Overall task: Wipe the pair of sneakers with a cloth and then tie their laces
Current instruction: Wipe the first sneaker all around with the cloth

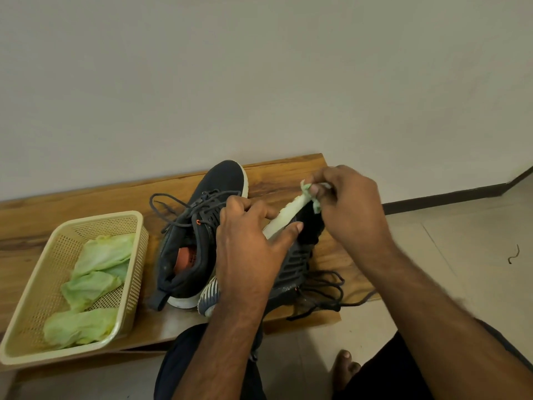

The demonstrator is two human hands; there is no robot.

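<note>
a low wooden bench (86, 203) runs across the middle of the frame against a plain wall. on its left end, lower left of the frame, a cream plastic basket (37, 290) is parked with a few crumpled green cloths (95, 272) piled inside. just right of the basket one dark sneaker (202, 226) is set upright on the bench, toe pointing to the wall, laces loose and sprawled. the second sneaker (300, 255) is tipped on its side right beside it, white sole edge turned up, and its laces (323, 290) are trailed off the bench edge at centre right. most of that shoe is blocked by the left hand (248, 243), which is clamped over it, fingers curled round the sole, thumb laid along the white edge. a small green cloth (313, 197) is pinched between thumb and fingertips of the right hand (349, 203) and pressed to the toe end of the sole. a bare foot (344, 368) and tiled floor (461, 241) are seen at lower right.
</note>
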